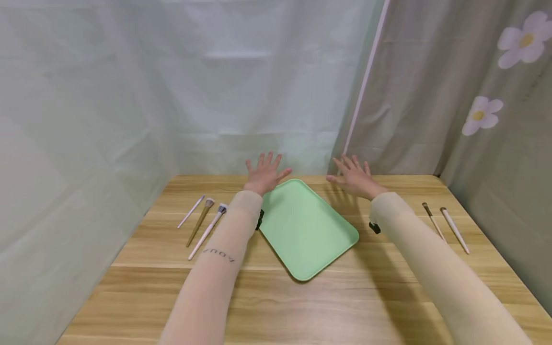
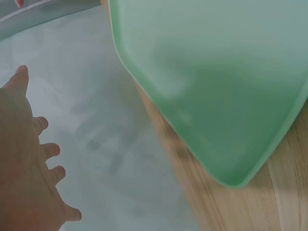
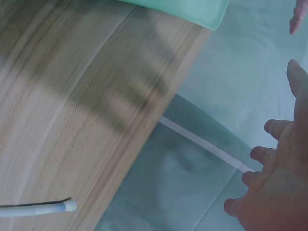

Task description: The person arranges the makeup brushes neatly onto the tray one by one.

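Note:
Both hands are held out with fingers straight and spread, holding nothing. In the head view, my left hand (image 1: 264, 177) is over the far left corner of a light green rectangular tray (image 1: 308, 230), which lies turned at an angle on the table. My right hand (image 1: 355, 179) is right of the tray's far corner, apart from it, and casts a shadow on the wood. The left wrist view has the left hand (image 2: 24, 168) beside the tray (image 2: 216, 96). In the right wrist view the right hand (image 3: 279, 168) is beyond the table edge, with a corner of the tray (image 3: 192, 9) at the top.
Three makeup brushes lie on the left: a thin one (image 1: 191, 211), a gold-handled one (image 1: 199, 224) and a white-handled one (image 1: 207, 235). Two more, a dark-tipped brush (image 1: 434, 222) and a pale brush (image 1: 455, 231), lie right. Curtains (image 1: 258, 86) hang behind the wooden table (image 1: 276, 311).

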`<state>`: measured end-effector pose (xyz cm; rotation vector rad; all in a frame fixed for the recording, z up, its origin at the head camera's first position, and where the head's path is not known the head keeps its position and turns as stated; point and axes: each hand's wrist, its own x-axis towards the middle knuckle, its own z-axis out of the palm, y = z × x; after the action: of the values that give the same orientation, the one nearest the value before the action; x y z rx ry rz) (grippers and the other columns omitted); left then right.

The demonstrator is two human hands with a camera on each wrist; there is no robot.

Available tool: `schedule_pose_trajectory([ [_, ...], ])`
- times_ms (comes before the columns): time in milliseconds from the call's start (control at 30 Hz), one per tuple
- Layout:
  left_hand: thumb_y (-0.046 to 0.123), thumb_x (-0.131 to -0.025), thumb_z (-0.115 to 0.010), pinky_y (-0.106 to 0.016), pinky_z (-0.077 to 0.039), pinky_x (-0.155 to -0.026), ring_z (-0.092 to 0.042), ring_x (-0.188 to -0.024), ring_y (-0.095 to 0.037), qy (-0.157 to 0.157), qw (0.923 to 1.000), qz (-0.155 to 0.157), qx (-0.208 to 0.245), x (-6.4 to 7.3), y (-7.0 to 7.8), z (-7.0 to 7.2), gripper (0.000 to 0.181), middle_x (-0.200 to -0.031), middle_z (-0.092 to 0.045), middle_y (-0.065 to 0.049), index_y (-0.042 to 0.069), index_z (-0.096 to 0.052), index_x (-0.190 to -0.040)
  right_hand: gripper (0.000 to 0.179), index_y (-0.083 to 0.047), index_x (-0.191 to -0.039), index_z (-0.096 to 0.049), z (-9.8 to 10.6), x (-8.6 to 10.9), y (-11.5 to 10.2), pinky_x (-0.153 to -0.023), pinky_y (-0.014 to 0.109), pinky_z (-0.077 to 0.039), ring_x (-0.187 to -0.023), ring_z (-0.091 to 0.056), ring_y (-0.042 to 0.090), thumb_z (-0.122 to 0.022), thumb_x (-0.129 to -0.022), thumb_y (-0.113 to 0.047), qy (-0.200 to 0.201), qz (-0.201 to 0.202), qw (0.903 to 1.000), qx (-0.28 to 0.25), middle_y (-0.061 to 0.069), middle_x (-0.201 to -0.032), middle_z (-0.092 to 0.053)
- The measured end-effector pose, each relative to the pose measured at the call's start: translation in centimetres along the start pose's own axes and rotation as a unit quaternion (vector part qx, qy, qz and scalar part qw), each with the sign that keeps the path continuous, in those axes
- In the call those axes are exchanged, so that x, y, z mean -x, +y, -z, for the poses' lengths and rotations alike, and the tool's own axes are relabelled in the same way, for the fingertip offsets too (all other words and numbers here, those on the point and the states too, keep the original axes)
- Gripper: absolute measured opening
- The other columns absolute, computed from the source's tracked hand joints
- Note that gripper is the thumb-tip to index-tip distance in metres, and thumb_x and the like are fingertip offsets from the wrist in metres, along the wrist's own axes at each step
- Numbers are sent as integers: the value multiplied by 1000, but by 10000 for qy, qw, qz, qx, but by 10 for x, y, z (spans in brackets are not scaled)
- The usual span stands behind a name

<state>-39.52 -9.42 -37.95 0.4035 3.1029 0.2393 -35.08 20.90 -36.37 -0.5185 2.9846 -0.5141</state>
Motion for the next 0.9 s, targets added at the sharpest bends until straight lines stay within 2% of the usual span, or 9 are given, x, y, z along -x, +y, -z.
schedule_pose_trajectory([
  [133, 70, -105, -23, -74, 1, -120, 0, -160, -36, -73, 9999, -11, -111, 3, 0, 3, 80, -175, -4, -9, 25, -8, -169, 84, -11, -168, -11, 2, 6, 3, -120, 71, 9, -155, 8, 50, -38, -107, -63, 66, 161, 9998, -63, 22, -172, -1],
  [267, 68, -106, -24, -74, 2, -120, -2, -159, -36, -141, 9999, -87, -2, 9, 2, 6, 79, -174, -5, -11, 23, -9, -169, 80, -10, -168, -12, 1, 12, 5, -119, 72, 9, -154, 6, 52, -42, -109, -56, 102, 291, 9993, -188, 23, -172, -2],
  [467, 71, -105, -24, -74, 0, -120, -4, -159, -40, -197, 9985, -232, 451, 13, -2, 2, 83, -173, -7, -15, 19, -11, -169, 77, -9, -167, -14, -1, 21, 1, -120, 70, 9, -154, 3, 53, -47, -109, -48, 103, 427, 9986, -304, 28, -170, -5],
  [600, 67, -107, -26, -74, -1, -120, -4, -158, -40, -276, 9961, -255, 793, 20, -3, 1, 80, -173, -7, -16, 18, -12, -169, 80, -10, -167, -15, -3, 26, -4, -121, 69, 9, -155, 3, 50, -48, -108, -52, 51, 543, 9978, -385, 28, -170, -6],
  [833, 66, -108, -24, -74, -1, -120, -5, -158, -42, -463, 9946, -369, 849, 24, -6, 0, 79, -173, -6, -18, 19, -10, -169, 81, -10, -167, -15, -6, 39, -6, -122, 69, 6, -156, -4, 48, -54, -107, -48, 89, 805, 9952, -554, 27, -170, -7],
  [900, 64, -109, -25, -74, -2, -120, -6, -158, -42, -494, 9932, -394, 982, 27, -5, 2, 76, -173, -7, -18, 19, -10, -169, 82, -10, -167, -15, -7, 42, -4, -122, 69, 5, -156, -3, 48, -55, -107, -46, 73, 865, 9946, -564, 27, -170, -6],
])
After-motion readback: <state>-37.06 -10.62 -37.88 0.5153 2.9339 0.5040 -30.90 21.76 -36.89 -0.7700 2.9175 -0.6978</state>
